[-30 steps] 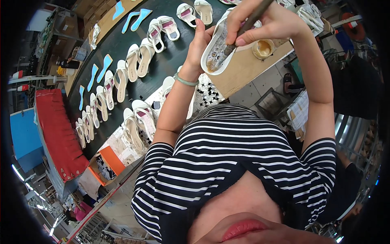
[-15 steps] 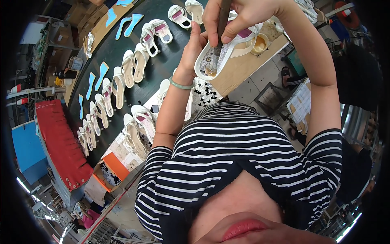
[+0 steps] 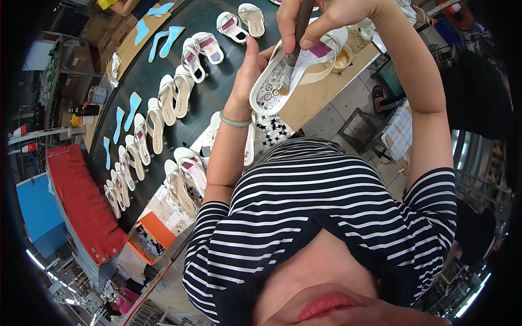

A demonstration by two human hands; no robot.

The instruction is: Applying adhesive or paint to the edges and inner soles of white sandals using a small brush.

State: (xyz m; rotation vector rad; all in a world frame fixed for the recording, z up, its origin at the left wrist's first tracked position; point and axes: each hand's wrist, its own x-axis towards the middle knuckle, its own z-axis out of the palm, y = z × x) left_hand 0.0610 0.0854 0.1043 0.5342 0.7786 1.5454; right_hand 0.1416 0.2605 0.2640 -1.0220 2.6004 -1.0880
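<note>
My left hand [image 3: 251, 68] grips a white sandal [image 3: 293, 73] by its edge, sole side turned up toward me. My right hand [image 3: 326, 16] pinches a dark-handled brush [image 3: 298, 27] whose bristles rest on the sandal's inner sole near the toe end. A green bangle [image 3: 235, 121] circles my left wrist. A small cup of yellowish glue [image 3: 343, 58] stands on a wooden board [image 3: 315, 98] just behind the sandal.
A dark conveyor belt [image 3: 212, 98] carries several white sandals [image 3: 182, 92] and blue insoles [image 3: 163, 37]. A red bin [image 3: 81, 201] lies at the left. A stool [image 3: 361, 127] and papers [image 3: 402, 133] sit at my right. Another person's arm [image 3: 122, 5] shows at the top.
The sandal and both hands have shifted slightly in view, and the brush now reaches lower along the sole toward the toe end.
</note>
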